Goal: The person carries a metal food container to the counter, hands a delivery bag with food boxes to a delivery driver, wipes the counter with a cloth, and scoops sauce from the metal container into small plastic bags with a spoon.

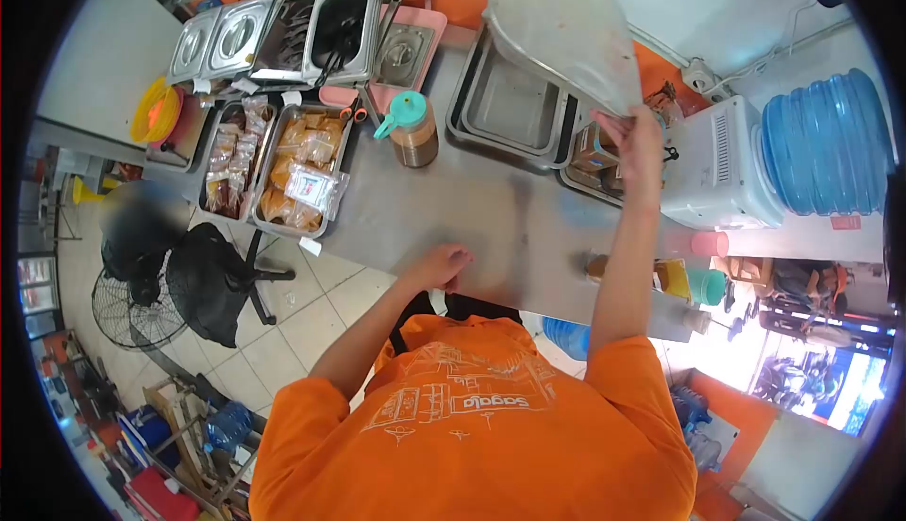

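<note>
My right hand grips the near right corner of a large pale, cloudy lid, which is tilted up over a stack of rectangular metal trays. The top tray's inside shows bare metal. Low at the table's front edge, my left hand has its fingers loosely curled, with nothing visible in them. A jar with a turquoise lid and brown contents stands on the steel table beyond that hand. Under my right wrist, packaged items sit in another tray, partly covered by the hand.
Two trays of packets and orange-handled scissors lie to the left. Lidded steel pans stand behind them. A water dispenser with a blue bottle is at right. A person in black is beside a fan at left.
</note>
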{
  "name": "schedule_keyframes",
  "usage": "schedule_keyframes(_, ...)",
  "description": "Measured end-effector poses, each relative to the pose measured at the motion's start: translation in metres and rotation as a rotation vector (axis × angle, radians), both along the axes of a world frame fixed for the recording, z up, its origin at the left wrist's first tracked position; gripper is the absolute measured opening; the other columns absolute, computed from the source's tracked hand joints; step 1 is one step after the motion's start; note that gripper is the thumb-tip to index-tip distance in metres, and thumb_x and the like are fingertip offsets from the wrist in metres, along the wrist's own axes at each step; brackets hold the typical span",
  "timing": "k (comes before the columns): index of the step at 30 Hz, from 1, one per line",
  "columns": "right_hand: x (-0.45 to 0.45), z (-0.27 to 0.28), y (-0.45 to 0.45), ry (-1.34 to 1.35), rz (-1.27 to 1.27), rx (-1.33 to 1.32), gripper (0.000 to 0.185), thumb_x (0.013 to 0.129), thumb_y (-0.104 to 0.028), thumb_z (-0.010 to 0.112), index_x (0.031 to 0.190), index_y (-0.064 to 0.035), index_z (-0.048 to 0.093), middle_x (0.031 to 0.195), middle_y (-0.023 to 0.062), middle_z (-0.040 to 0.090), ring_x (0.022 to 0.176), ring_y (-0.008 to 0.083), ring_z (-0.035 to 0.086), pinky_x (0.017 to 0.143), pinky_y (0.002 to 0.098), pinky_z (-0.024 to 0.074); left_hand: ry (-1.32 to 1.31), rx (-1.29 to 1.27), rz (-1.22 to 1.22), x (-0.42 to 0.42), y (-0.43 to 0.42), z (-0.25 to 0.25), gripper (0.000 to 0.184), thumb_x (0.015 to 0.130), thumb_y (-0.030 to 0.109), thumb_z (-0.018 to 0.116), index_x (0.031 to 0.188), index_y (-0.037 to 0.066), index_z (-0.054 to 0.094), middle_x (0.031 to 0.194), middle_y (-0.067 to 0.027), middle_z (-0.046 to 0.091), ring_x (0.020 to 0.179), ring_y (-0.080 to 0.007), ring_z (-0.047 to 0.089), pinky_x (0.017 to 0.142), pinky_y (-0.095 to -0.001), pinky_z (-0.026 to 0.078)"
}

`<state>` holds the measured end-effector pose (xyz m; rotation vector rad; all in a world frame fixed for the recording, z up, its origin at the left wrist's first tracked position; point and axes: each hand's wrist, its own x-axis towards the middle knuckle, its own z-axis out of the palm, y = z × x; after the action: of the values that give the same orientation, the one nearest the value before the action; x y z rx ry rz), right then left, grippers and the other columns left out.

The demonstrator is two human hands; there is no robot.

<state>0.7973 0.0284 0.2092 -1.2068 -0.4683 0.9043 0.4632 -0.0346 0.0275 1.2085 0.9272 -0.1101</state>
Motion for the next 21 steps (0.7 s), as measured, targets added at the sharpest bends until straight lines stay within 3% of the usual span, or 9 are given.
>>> schedule_keyframes(2,0.01,0.025,-0.015,-0.047,0.003,0.047,0.021,0.089,-0.013,0.051,0.093,0.0075,0.051,0.083,0.0144,0.061,0.087,0.039,0.069,0.082,0.0392,0.06,-0.132,0.22,-0.064,0.027,0.032,0.002,0.031,0.097,0.024,0.051,0.121,0.004,0.053,0.068,-0.0081,0.063,0.047,-0.0155,0.057,0.045,-0.0301,0.047)
schedule_keyframes(4,0.023,0.033,-0.028,-0.056,-0.031,0.078,0.021,0.089,-0.013,0.051,0.095,0.0071,0.052,0.085,0.0137,0.061,0.088,0.0385,0.069,0.084,0.0399,0.0596,-0.113,0.266,0.079,0.06,0.069,0.033,0.035,0.096,0.021,0.051,0.125,0.001,0.047,0.068,-0.0089,0.063,0.049,-0.0169,0.06,0.048,-0.0323,0.05)
schedule_keyframes(7,0.032,0.034,-0.052,-0.076,-0.074,0.105,0.022,0.09,-0.014,0.052,0.101,0.0057,0.053,0.09,0.0121,0.061,0.092,0.0343,0.068,0.086,0.0412,0.0588,-0.069,0.536,0.251,0.1,0.128,0.018,0.048,0.094,0.021,0.048,0.131,-0.007,0.036,0.065,-0.0112,0.063,0.047,-0.0208,0.06,0.05,-0.0357,0.052)
schedule_keyframes(9,0.038,0.023,-0.068,-0.065,-0.201,0.117,0.023,0.09,-0.014,0.053,0.103,0.0053,0.052,0.095,0.0107,0.061,0.096,0.0296,0.067,0.087,0.0404,0.059,0.158,0.637,0.422,0.123,0.163,-0.009,0.049,0.095,0.023,0.05,0.123,-0.014,0.037,0.066,-0.0137,0.064,0.046,-0.0221,0.06,0.047,-0.0362,0.052)
schedule_keyframes(13,0.047,0.006,-0.1,0.021,-0.217,0.159,0.031,0.089,-0.012,0.051,0.115,0.0062,0.049,0.105,0.0114,0.059,0.1,0.027,0.064,0.087,0.0399,0.0593,0.109,0.434,0.534,0.13,0.19,-0.017,0.042,0.094,0.024,0.051,0.112,-0.014,0.043,0.067,-0.0161,0.064,0.047,-0.0231,0.062,0.044,-0.0362,0.052)
schedule_keyframes(15,0.051,-0.005,-0.111,0.151,-0.194,0.191,0.042,0.089,-0.01,0.05,0.127,0.0068,0.042,0.117,0.0141,0.056,0.106,0.0288,0.062,0.088,0.0394,0.0595,0.197,0.494,0.537,0.132,0.19,-0.01,0.034,0.094,0.022,0.051,0.103,-0.011,0.048,0.069,-0.0169,0.065,0.049,-0.0239,0.063,0.042,-0.0345,0.052)
schedule_keyframes(16,0.053,-0.008,-0.112,0.159,-0.18,0.228,0.047,0.089,-0.01,0.05,0.129,0.0097,0.035,0.117,0.0244,0.057,0.094,0.0393,0.067,0.083,0.0375,0.0609,0.217,0.532,0.558,0.136,0.187,0.001,0.031,0.092,0.018,0.053,0.097,-0.012,0.05,0.071,-0.0194,0.065,0.05,-0.0257,0.065,0.045,-0.0357,0.054)
schedule_keyframes(20,0.057,-0.015,-0.12,0.206,-0.136,0.269,0.048,0.09,-0.012,0.048,0.132,0.0098,0.036,0.116,0.0251,0.058,0.093,0.0384,0.068,0.083,0.0365,0.061,0.021,0.657,0.637,0.149,0.194,0.017,0.027,0.088,0.014,0.054,0.089,-0.012,0.05,0.07,-0.0232,0.063,0.05,-0.0308,0.066,0.046,-0.0391,0.056)
schedule_keyframes(21,0.067,-0.023,-0.123,0.237,-0.099,0.246,0.049,0.089,-0.012,0.048,0.133,0.0083,0.037,0.122,0.0212,0.055,0.099,0.0344,0.065,0.084,0.0372,0.0607,0.028,0.661,0.649,0.149,0.194,0.029,0.027,0.088,0.014,0.054,0.089,-0.012,0.05,0.07,-0.0232,0.063,0.05,-0.0308,0.066,0.046,-0.0391,0.056)
